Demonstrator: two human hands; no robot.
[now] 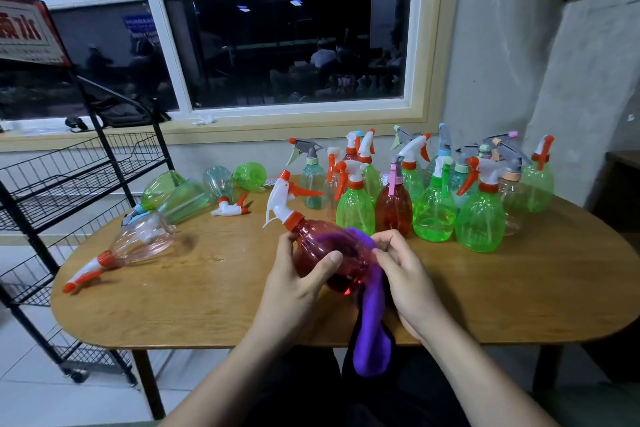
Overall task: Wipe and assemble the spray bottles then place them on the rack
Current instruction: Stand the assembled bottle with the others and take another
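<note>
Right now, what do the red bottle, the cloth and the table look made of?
The red bottle looks like thin glossy plastic: you can see through it. The cloth seems soft fabric, perhaps microfibre: it hangs limp. The table looks wood or laminate, satin: grain shows.

Setting: shop-like workroom.
Evidence: wire display rack [79,163] with sign [24,31]; many spray bottles [479,218] crowding wooden counter [207,305].

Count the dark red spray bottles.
2. One dark red translucent plastic spray bottle in the left hand; another red bottle standing among green plastic bottles. More may hide behind.
</note>
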